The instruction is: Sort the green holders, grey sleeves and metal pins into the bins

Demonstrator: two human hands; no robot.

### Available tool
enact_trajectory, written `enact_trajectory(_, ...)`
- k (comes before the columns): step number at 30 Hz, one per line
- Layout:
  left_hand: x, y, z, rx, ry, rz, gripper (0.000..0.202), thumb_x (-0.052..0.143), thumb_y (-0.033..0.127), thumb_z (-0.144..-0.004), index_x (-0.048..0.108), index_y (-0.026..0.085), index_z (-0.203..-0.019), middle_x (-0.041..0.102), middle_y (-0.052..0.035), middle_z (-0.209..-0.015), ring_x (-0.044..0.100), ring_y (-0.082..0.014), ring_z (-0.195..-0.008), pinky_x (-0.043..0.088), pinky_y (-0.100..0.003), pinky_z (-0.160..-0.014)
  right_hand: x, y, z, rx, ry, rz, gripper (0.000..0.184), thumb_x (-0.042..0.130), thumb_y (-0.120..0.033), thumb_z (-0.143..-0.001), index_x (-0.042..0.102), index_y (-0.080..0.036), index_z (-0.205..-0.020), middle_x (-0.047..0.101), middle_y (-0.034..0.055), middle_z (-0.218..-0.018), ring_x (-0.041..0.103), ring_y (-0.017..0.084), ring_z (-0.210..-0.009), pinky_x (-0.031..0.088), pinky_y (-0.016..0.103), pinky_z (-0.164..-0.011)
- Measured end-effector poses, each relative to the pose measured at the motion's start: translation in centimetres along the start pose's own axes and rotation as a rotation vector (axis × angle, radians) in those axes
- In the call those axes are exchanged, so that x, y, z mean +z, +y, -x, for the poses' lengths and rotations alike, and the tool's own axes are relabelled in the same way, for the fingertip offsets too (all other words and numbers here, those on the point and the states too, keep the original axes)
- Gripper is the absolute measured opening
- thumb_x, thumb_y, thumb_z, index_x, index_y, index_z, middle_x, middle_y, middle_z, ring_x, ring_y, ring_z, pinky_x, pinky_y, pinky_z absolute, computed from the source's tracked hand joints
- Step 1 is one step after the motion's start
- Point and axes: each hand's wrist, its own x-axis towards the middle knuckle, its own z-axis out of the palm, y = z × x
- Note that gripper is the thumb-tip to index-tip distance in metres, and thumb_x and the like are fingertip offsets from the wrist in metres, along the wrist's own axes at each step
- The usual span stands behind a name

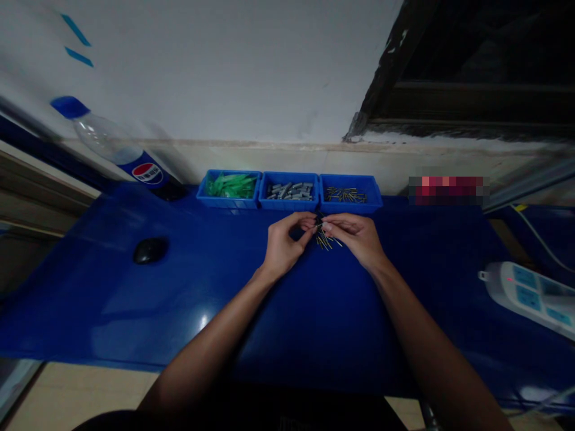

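So right at the bottom there's the person's dark clothing, with bare forearms reaching out over a glossy blue tabletop and a bit of pale floor peeking past the edge. Off to the right lies a white power strip with light blue socket panels and a tiny red light on, and over on the left a black computer mouse sits by itself. In the middle, the left hand and right hand nearly meet, fingers curled in and thumbs brought toward the fingertips. There's maybe something thin between them, but it's too small and dim, so can't tell whether either one is really gripping anything. The loose screws, slim, some gold and some silvery, lie in a messy fan on the table right under and between those fingertips. Just behind that, three blue bins stand side by side: the left bin has green plastic pieces, the middle bin has grey plugs, and the right bin holds more thin metal screws. A Pepsi bottle with a blue cap stands at the back left, against the white wall, which has two strips of blue tape and a dark window.
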Motion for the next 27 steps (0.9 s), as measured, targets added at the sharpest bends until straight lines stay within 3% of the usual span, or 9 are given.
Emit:
enact_trajectory(3,-0.3,0.0,0.0,0.066,-0.046,-0.104,0.020,0.072,0.018,-0.094,0.073,0.017,-0.115,0.080,-0.0070,-0.104,0.077,-0.0162,-0.087,0.065,-0.032,-0.088,0.1,-0.1,0.0,0.018,-0.011,-0.021,0.024,0.089,-0.040,-0.076,0.084,-0.024,-0.092,0.083,0.0051,-0.086,0.079,0.022,-0.074,0.067,0.041,-0.078)
enact_trajectory(6,-0.7,-0.3,-0.1,0.118,-0.096,-0.301,0.028,0.071,0.017,-0.096,0.070,0.017,-0.124,0.078,-0.0097,-0.118,0.076,-0.0205,-0.103,0.063,-0.038,-0.097,0.2,-0.2,-0.1,-0.004,0.031,-0.015,0.024,0.091,-0.042,-0.074,0.082,-0.023,-0.087,0.082,0.0046,-0.082,0.079,0.023,-0.074,0.067,0.043,-0.080)
enact_trajectory(10,-1.0,-1.1,-0.5,0.169,-0.234,-0.589,0.035,0.056,0.015,-0.103,0.065,0.012,-0.138,0.069,-0.0157,-0.142,0.062,-0.0289,-0.135,0.052,-0.051,-0.116,0.1,-0.4,-0.3,-0.124,0.158,-0.033,0.038,0.089,-0.037,-0.077,0.081,-0.028,-0.112,0.082,0.0057,-0.115,0.079,0.028,-0.103,0.061,0.051,-0.104)
enact_trajectory(13,-1.0,-1.3,-0.6,0.183,-0.357,-0.732,0.042,0.052,0.010,-0.102,0.062,0.010,-0.144,0.063,-0.0176,-0.150,0.056,-0.0328,-0.142,0.050,-0.056,-0.115,-0.2,-0.2,-0.5,-0.167,0.153,-0.032,0.052,0.086,-0.034,-0.080,0.074,-0.031,-0.130,0.076,0.0065,-0.134,0.075,0.029,-0.117,0.057,0.054,-0.110)
enact_trajectory(18,-0.9,-1.1,-0.8,0.187,-0.407,-0.823,0.037,0.055,0.010,-0.101,0.068,0.012,-0.136,0.068,-0.0157,-0.144,0.060,-0.0341,-0.135,0.054,-0.055,-0.108,-0.3,0.0,-0.5,-0.146,0.137,0.041,0.044,0.081,-0.037,-0.086,0.074,-0.029,-0.128,0.077,0.0083,-0.131,0.077,0.028,-0.112,0.057,0.054,-0.109)
enact_trajectory(24,-0.8,-1.4,-1.0,0.164,-0.346,-0.857,0.025,0.058,0.010,-0.101,0.077,0.017,-0.115,0.078,-0.0108,-0.117,0.070,-0.0289,-0.107,0.057,-0.045,-0.095,-0.1,0.1,-0.4,-0.125,0.163,0.012,0.037,0.085,-0.037,-0.083,0.076,-0.027,-0.118,0.080,0.0088,-0.122,0.078,0.027,-0.105,0.058,0.051,-0.106)
enact_trajectory(27,-0.7,-1.5,-1.1,0.145,-0.310,-0.879,0.025,0.058,0.010,-0.101,0.077,0.018,-0.116,0.078,-0.0103,-0.110,0.070,-0.0270,-0.099,0.058,-0.041,-0.090,-0.2,0.2,-0.5,-0.127,0.160,-0.010,0.035,0.085,-0.036,-0.083,0.077,-0.027,-0.116,0.081,0.0080,-0.119,0.078,0.027,-0.103,0.058,0.051,-0.106)
